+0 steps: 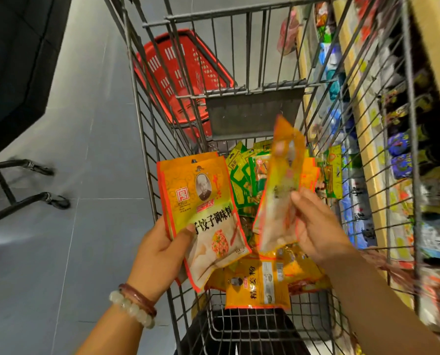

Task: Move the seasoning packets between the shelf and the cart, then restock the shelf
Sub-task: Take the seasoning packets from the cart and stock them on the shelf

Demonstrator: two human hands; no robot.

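standing over a wire cart point(147, 139), looking down into it. gripping a small stack of orange seasoning packets point(203, 211) in the left hand point(160, 254), thumb pressing across the front, fingers curling behind, the stack upright over the cart's left wall. pinching a single orange packet point(280, 190) by its lower edge in the right hand point(321, 234), tilting and blurring above the middle of the cart. more packets lying in the cart below: a yellow-orange packet point(257, 285) flat near the handle end, green packets point(242, 180) heaping toward the far end. wearing two bracelets point(134, 306) on the left wrist. shelf point(367, 139) of goods running just beside the cart's right side; red basket point(180, 73) sitting on the floor beyond the cart.
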